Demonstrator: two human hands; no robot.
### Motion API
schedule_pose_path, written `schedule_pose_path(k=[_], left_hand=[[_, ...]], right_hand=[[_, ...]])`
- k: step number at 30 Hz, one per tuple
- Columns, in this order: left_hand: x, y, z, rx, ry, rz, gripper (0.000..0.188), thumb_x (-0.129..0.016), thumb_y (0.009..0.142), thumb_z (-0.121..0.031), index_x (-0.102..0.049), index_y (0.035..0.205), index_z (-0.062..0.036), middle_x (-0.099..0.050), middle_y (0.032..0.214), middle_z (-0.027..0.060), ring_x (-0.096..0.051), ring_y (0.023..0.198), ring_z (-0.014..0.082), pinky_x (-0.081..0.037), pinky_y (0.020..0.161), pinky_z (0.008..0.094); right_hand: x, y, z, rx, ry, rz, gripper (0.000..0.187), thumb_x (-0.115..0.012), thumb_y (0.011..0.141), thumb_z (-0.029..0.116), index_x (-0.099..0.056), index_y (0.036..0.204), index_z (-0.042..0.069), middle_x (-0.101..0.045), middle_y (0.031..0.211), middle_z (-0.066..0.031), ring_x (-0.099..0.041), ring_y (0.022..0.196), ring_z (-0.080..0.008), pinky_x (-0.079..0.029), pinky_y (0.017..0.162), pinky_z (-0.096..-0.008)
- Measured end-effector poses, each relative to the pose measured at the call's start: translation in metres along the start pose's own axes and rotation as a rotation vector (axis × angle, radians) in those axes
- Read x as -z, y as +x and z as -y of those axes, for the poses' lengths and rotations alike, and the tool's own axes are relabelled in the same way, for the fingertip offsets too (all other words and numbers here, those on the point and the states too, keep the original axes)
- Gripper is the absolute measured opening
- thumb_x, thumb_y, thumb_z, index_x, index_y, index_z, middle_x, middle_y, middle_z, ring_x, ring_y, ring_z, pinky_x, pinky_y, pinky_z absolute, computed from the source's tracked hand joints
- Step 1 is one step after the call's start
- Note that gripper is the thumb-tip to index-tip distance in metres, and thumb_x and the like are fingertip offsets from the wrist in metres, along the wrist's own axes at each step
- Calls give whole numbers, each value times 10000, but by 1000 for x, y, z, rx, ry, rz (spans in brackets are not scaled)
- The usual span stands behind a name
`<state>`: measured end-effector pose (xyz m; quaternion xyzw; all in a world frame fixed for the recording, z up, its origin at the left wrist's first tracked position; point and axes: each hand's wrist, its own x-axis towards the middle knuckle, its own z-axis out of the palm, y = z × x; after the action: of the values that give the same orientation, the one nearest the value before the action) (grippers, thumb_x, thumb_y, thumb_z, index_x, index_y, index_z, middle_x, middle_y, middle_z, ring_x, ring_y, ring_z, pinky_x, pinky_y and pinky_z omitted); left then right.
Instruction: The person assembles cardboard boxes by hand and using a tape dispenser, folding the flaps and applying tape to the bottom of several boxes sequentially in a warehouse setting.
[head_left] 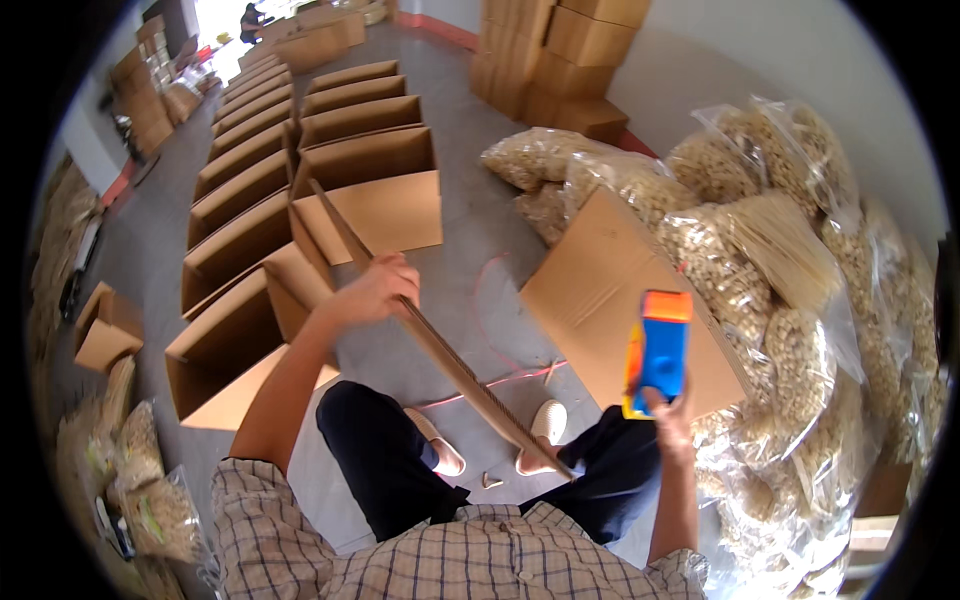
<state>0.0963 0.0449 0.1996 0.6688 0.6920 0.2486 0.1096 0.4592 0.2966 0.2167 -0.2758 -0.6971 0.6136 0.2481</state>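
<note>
I see the left hand (pixel 382 288) pinching a cardboard sheet (pixel 452 368); the right hand (pixel 673 412) grips a blue-and-orange hand tool (pixel 664 345).

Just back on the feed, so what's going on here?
The person's left hand grips a flat cardboard piece, seen edge-on. The right hand holds a blue-and-orange handheld tool. Open boxes stand in two rows ahead; filled clear bags are piled at right.

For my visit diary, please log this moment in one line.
left fingers: gripping cardboard sheet, edge-on | right fingers: holding blue-orange device | ahead: open boxes, two rows
</note>
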Motion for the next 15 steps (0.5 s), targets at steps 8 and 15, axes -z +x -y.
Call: schedule_pose_path(k=[8,15], left_hand=[[-71,-77,13,285,-167,-365,378,-612,694,-71,-563,1067,-110,-481,1169,90,-337,1190,256,-128,1045,408],[-92,-74,79,1303,-381,-1336,588,-307,895,-387,-255,1300,36,-344,1298,227,-249,1246,347,-203,1025,351]], right_hand=[[-116,-29,-66,-107,-732,517,822,-789,478,473,-451,1023,-41,-571,892,-201,-575,837,-301,-447,751,-345],[-141,-61,-65,-91,-750,667,964,-751,447,574,-438,1093,-68,-567,976,-195,-571,895,-287,-441,755,-352]])
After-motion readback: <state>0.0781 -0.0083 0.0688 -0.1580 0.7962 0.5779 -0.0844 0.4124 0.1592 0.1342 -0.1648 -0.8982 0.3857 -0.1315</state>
